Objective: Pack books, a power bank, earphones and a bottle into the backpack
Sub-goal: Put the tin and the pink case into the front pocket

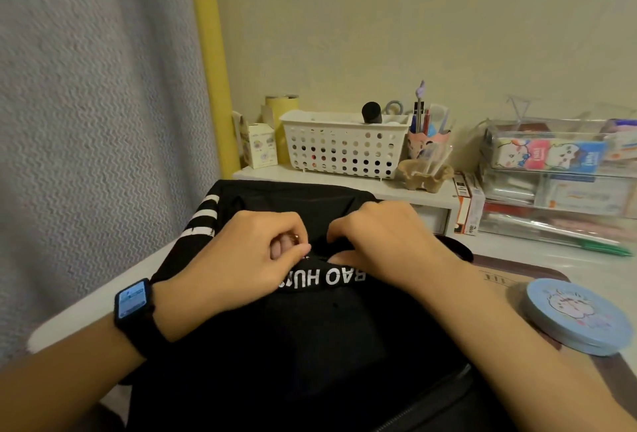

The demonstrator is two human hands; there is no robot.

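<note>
1. At the near centre of the worktop (pixel 586 259), a black fabric backpack (pixel 310 345) lies flat, with three white stripes on its far-left side and a black band with white lettering across its top.
2. The left hand (pixel 248 259) rests on the top of the backpack; its grip is clenched, thumb and curled fingers pinching a small item at the band. The item is too small to identify.
3. A black smartwatch (pixel 132 304) with a lit rectangular screen sits on the left wrist.
4. The right hand (pixel 382 242) lies just beside the left hand, fingers curled down and grasping a fold of the black fabric.
5. To the near right, a round, flat blue tin (pixel 575 314) with a printed lid rests on a brown mat (pixel 510 276).
6. On the far shelf (pixel 344 180), a white perforated plastic basket (pixel 344 145) stands left of a pink pen cup (pixel 427 138).
7. At the far right, clear plastic drawers (pixel 558 176) are stacked.
</note>
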